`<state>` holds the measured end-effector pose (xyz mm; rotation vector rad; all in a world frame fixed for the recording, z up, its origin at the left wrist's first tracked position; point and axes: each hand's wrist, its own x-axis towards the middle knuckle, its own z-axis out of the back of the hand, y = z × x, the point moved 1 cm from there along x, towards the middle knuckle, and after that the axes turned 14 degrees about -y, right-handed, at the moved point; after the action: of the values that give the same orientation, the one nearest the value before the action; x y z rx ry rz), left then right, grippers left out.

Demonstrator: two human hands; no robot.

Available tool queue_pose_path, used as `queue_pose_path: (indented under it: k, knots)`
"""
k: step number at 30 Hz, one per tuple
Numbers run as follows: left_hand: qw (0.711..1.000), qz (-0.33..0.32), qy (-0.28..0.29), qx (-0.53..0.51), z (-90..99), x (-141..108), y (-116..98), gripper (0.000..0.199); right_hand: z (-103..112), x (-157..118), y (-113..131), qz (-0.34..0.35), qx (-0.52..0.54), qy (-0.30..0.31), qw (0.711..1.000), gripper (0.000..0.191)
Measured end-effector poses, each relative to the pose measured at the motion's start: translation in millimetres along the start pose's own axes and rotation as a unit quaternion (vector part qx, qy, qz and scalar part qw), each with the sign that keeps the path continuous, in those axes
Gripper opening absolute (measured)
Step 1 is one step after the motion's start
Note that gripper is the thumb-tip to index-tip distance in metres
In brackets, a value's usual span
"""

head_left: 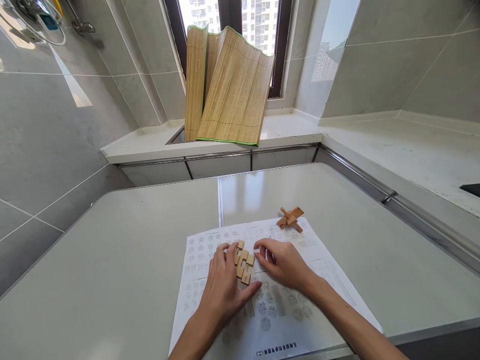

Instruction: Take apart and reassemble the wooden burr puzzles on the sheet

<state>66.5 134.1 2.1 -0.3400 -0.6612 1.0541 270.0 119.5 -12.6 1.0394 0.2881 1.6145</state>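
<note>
A small cluster of light wooden burr puzzle pieces [242, 261], notched and set side by side, lies on the printed sheet [315, 290]. My left hand [225, 285] lies along the cluster's left side, fingertips at its upper left edge and thumb stretched out below it. That hand hides part of the pieces. To the right is my right hand [283, 262], its index finger and thumb bent and slightly apart close to the rightmost piece. Nothing shows between those fingertips; contact with the piece cannot be made out. A darker assembled cross-shaped wooden puzzle [290, 219] rests at the sheet's upper right corner.
The sheet lies on a pale glossy table [131, 265] with a seam down its far half. Beyond are a metal rail [221, 155], a white ledge [292, 130] and a folded bamboo mat [236, 90] leaning at the window. Tiled walls [75, 125] stand around.
</note>
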Motion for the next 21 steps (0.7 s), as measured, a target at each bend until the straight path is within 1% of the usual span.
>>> queue_pose_path:
  k: [1,2,4,5,7,8,10,12,16,19,21]
  knots:
    - [1.000,-0.002,0.019,-0.015,3.7,-1,2,0.094,1,1,2,0.002,0.006,0.001,1.000,0.010]
    - [0.999,-0.006,0.040,-0.031,8.7,0,5,0.099,3,2,4,0.005,0.011,0.004,1.000,0.016]
    - [0.992,-0.016,0.095,-0.076,20.4,5,12,0.103,4,3,6,0.013,0.025,0.021,0.999,0.037]
    - [0.989,-0.018,0.114,-0.092,26.3,9,17,0.101,5,4,7,0.017,0.035,0.033,0.999,0.049]
    - [0.987,-0.007,0.126,-0.097,35.5,18,26,0.087,4,3,7,0.026,0.054,0.058,0.996,0.072]
    - [0.988,-0.006,0.120,-0.093,38.1,23,30,0.079,3,3,7,0.030,0.061,0.067,0.995,0.080]
    - [0.990,-0.014,0.112,-0.083,38.9,31,34,0.071,2,1,5,0.030,0.064,0.078,0.994,0.088]
    - [0.990,-0.024,0.114,-0.078,36.0,38,35,0.073,0,-1,4,0.025,0.061,0.083,0.994,0.090]
    - [0.986,-0.037,0.137,-0.083,29.6,51,35,0.082,1,-1,5,0.024,0.050,0.087,0.995,0.083]
    - [0.982,-0.045,0.161,-0.084,28.5,59,36,0.072,1,0,7,0.031,0.045,0.080,0.995,0.070]
    - [0.980,-0.045,0.167,-0.097,29.3,62,37,0.064,1,1,9,0.037,0.044,0.075,0.996,0.061]
